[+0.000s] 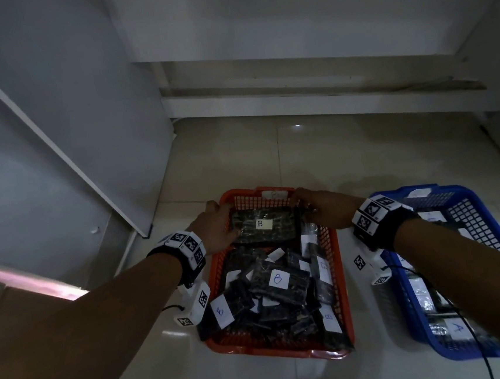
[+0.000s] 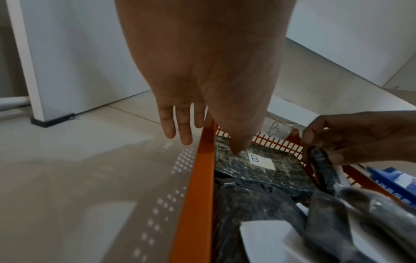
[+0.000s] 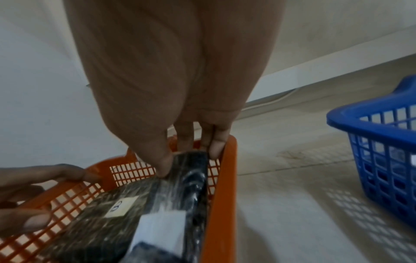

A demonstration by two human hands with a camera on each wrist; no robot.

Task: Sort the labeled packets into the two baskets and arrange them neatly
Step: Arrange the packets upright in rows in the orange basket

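Observation:
An orange basket (image 1: 340, 272) on the floor holds several dark packets with white B labels, most in a loose heap. One flat B packet (image 1: 264, 226) lies at its far end. My left hand (image 1: 224, 219) straddles the far left rim (image 2: 200, 195): the thumb rests on that packet (image 2: 258, 163), and the straight fingers (image 2: 184, 131) hang outside the wall. My right hand (image 1: 303, 204) pinches the end of a packet standing on edge (image 3: 191, 174) against the right wall, thumb on one side and fingers on the other. The blue basket (image 1: 471, 214) on the right holds A packets.
A paper B tag (image 2: 273, 129) is fixed to the orange basket's far wall. A white panel (image 1: 55, 147) leans along the left, and a wall ledge (image 1: 309, 92) runs behind. Pale tile floor (image 1: 346, 155) lies between and beyond the baskets. Thin cables trail from both wrists.

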